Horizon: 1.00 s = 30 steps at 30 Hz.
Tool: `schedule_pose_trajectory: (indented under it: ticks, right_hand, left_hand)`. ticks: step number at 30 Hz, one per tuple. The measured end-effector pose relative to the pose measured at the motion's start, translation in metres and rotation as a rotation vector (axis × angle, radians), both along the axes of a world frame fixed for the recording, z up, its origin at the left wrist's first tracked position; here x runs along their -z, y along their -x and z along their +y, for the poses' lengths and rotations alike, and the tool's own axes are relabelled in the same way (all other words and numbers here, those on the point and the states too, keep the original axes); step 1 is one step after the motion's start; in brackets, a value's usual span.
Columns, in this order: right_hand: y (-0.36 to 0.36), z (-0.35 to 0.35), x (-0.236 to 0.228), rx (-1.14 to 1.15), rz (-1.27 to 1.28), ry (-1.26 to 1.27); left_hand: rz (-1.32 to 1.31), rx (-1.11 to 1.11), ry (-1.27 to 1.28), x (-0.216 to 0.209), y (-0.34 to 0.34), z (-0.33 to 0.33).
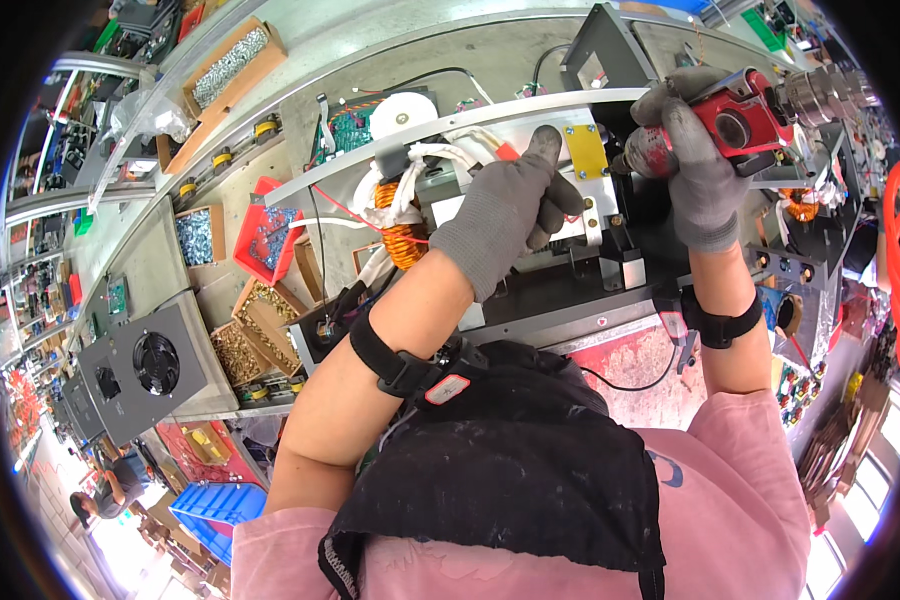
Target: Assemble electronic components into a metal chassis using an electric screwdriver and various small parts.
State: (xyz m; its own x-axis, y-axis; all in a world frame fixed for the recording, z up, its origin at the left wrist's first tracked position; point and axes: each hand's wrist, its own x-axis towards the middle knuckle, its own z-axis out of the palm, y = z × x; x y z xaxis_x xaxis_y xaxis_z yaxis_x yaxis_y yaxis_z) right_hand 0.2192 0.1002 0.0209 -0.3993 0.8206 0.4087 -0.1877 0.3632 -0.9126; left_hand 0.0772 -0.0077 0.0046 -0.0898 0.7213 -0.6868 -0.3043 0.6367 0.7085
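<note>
My right hand (705,165), in a grey glove, is wrapped round a red power driver (738,120). The driver's narrow end points left, close to a yellow plate (587,152) in an open metal chassis (530,325). My left hand (510,205), also gloved, is over the chassis with one finger stretched out and the others curled beside a bolted metal strip (591,220). Whatever those curled fingers pinch is hidden. Left of that hand are a copper-wound coil (402,240), white sleeved cables (440,155) and a white disc (403,116).
A red bin (267,235) of small hardware and cardboard boxes of brass-coloured fasteners (238,352) stand to the left. Farther left lies a grey panel with a fan (156,363). A screw box (232,68) sits at the far left. A person (110,485) is in the lower-left distance.
</note>
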Motion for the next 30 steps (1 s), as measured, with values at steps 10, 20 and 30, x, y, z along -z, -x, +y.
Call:
schedule_pose_trajectory:
  ticks: [10, 20, 30]
  right_hand:
    - [0.003, 0.001, 0.000, -0.050, 0.052, -0.028]
    - [-0.003, 0.003, -0.007, -0.112, -0.052, 0.056]
    - [0.008, 0.017, -0.028, -0.223, 0.013, 0.034]
  left_hand:
    - [0.049, 0.050, -0.027, -0.001, 0.003, -0.007]
    - [0.009, 0.006, -0.030, -0.006, 0.004, -0.010]
    - [0.046, -0.049, -0.065, -0.011, 0.016, -0.017]
